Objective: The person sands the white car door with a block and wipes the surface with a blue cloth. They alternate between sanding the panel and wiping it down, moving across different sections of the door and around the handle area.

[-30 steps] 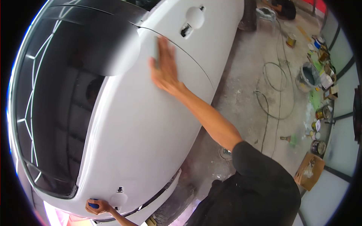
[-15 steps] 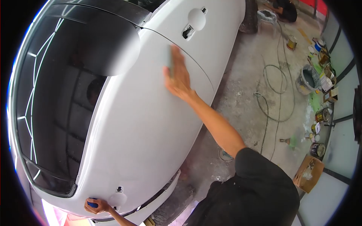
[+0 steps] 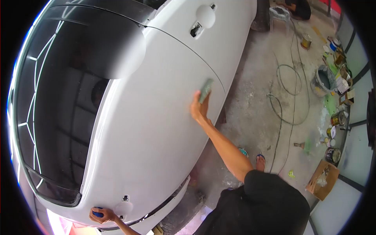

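A white car body (image 3: 145, 129) with its door handles off fills the left and middle. On the wide panel behind the seam, my right hand (image 3: 199, 105) grips a grey-green sanding pad (image 3: 205, 91), somewhat blurred, near the panel's outer side. My left hand (image 3: 102, 215) rests at the lower left corner of the car, its fingers wrapped round a small dark blue block (image 3: 98, 212). Beside that hand is a round handle recess (image 3: 123, 206). Another handle recess (image 3: 205, 16) lies beyond the seam. Dark window glass (image 3: 58, 102) runs along the left.
On the concrete floor a hose (image 3: 280, 105) lies in loops. A bucket of grey stuff (image 3: 323, 80), several tins (image 3: 333, 155) and a cardboard box (image 3: 322, 180) line the right wall. A person in dark clothing (image 3: 300, 8) crouches at the back near a plastic stool (image 3: 279, 14).
My right hand has swept with the pad from the upper part of the panel rightward and down toward its outer side. My left hand stays almost where it was.
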`<state>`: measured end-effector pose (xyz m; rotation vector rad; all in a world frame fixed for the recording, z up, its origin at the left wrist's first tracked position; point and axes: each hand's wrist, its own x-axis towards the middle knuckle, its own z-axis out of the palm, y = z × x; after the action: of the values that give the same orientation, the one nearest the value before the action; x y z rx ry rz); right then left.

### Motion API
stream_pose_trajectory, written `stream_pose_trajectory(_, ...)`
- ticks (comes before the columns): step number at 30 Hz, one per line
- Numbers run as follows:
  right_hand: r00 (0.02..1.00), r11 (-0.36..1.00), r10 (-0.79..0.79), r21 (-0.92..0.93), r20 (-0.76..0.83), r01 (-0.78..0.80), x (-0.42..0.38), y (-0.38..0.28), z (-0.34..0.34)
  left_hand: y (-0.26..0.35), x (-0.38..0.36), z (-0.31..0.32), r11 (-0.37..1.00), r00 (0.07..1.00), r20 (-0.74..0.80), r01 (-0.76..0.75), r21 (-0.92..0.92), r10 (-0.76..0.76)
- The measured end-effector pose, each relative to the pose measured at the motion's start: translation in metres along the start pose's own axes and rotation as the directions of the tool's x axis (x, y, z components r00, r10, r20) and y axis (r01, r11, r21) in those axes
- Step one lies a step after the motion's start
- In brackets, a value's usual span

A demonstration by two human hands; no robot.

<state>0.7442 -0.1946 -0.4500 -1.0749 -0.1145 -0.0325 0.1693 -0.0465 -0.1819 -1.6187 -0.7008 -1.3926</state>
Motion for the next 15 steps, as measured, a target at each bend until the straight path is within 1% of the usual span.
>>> stream_pose_trajectory(1,0.995,0.995,0.097,0.010,-0.022,-0.097,-0.002,0.010,-0.002,0.000,0.001,-0.003,1.000,1.000,0.002,-0.002,-0.002,0.002)
stream_pose_trajectory(2,0.994,0.990,0.071,-0.119,-0.081,-0.081,0.009,0.023,0.005,0.001,0.002,-0.001,1.000,1.000,0.007,-0.008,-0.008,0.008)
stream_pose_trajectory(3,0.989,0.964,0.047,-0.253,-0.140,-0.081,0.021,0.007,0.008,0.004,0.004,0.001,1.000,1.000,0.008,0.000,-0.019,0.000)
stream_pose_trajectory(4,0.988,0.969,-0.144,-0.213,-0.059,0.128,0.038,-0.006,0.007,0.005,0.005,-0.002,1.000,1.000,0.023,0.004,-0.027,-0.003)
stream_pose_trajectory(5,0.990,0.966,-0.141,-0.221,-0.028,0.132,0.052,-0.031,0.011,0.005,0.004,-0.004,0.999,0.999,0.040,0.011,-0.035,-0.010)
stream_pose_trajectory(6,0.993,0.963,-0.116,-0.243,0.006,0.114,0.046,-0.035,0.009,0.000,0.003,-0.004,0.999,0.999,0.032,-0.005,-0.039,0.006)
stream_pose_trajectory(7,0.995,0.960,-0.091,-0.263,0.035,0.097,0.039,-0.035,0.008,-0.011,0.003,-0.004,0.999,1.000,0.021,-0.023,-0.047,0.024)
stream_pose_trajectory(8,0.988,0.954,-0.155,-0.255,0.028,0.157,0.011,-0.016,0.007,-0.016,0.000,0.003,0.998,1.000,-0.012,-0.027,-0.064,0.026)
stream_pose_trajectory(9,0.973,0.942,-0.229,-0.247,0.020,0.226,-0.024,0.007,0.004,-0.019,-0.002,0.003,0.995,0.998,-0.007,-0.056,-0.081,0.056)
stream_pose_trajectory(11,0.973,0.945,-0.229,-0.232,0.040,0.232,-0.070,0.020,-0.007,-0.018,-0.002,0.002,0.998,1.000,0.020,0.000,-0.057,0.001)
stream_pose_trajectory(12,0.974,0.947,-0.221,-0.226,0.053,0.227,-0.080,0.025,-0.010,-0.016,-0.005,0.006,0.998,1.000,-0.001,-0.006,-0.060,0.006)
stream_pose_trajectory(13,0.987,0.965,-0.160,-0.214,-0.011,0.154,-0.055,0.025,-0.010,-0.019,-0.004,0.006,0.998,1.000,-0.009,-0.023,-0.057,0.023)
stream_pose_trajectory(14,0.993,0.976,-0.094,-0.202,-0.074,0.077,-0.006,0.019,-0.009,-0.024,-0.002,0.005,0.998,0.999,-0.010,-0.042,-0.055,0.041)
stream_pose_trajectory(15,0.991,0.981,-0.031,-0.192,-0.133,0.005,0.016,0.021,-0.010,-0.033,-0.001,0.002,0.998,0.999,-0.002,-0.045,-0.052,0.045)
